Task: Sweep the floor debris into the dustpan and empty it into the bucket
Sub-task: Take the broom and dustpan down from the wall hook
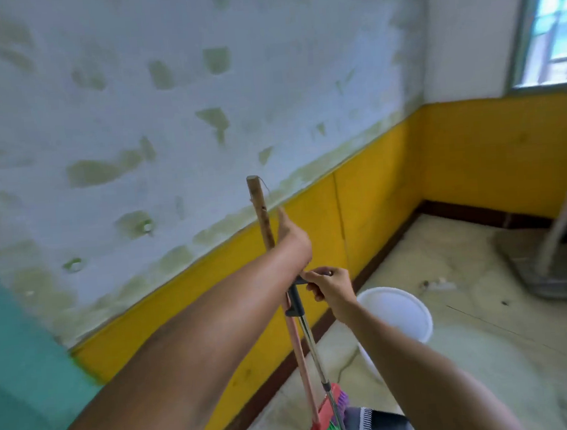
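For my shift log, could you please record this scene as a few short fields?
setting: room corner, white and yellow wall, window
left hand: on the wooden broom handle, near its top
right hand: gripping the dustpan handle at its dark grip
broom head: red, green and purple bristles, on the floor
dustpan: dark, beside the broom head
bucket: white, standing near the wall
debris: small bits beyond the bucket
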`<state>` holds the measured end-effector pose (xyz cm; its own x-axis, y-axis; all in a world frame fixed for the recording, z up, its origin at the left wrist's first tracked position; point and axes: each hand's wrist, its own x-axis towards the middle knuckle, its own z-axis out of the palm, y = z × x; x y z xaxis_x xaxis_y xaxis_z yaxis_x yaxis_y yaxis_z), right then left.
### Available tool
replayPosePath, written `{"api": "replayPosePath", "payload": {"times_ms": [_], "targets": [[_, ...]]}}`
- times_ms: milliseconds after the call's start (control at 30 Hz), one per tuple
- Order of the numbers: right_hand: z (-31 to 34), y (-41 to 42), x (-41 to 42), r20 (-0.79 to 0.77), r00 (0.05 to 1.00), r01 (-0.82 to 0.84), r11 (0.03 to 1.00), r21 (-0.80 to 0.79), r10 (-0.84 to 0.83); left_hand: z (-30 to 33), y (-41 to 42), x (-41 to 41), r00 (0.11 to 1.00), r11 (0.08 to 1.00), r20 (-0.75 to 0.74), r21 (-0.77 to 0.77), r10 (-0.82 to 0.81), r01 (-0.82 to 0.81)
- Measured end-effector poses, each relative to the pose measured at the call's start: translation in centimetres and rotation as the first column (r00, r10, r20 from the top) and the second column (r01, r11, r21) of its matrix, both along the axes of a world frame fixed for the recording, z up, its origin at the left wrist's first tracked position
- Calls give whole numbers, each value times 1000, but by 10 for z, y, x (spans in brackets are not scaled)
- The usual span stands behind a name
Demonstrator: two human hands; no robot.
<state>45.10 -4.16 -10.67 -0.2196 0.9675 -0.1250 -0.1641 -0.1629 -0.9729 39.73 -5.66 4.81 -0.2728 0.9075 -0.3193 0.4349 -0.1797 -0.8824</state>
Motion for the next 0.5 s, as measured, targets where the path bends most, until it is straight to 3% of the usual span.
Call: {"api": "replayPosePath", "payload": {"times_ms": [200,333,500], "targets": [[5,14,123,-191,893,368,905,-216,-409,5,34,119,985,988,74,44,-154,151],[16,28,196,-150,669,644,669,-372,-728,13,37,208,888,915,218,84,-404,395],[22,38,295,-146,360,775,383,-502,-921,2,30,300,684,718,249,73,-686,693]]}}
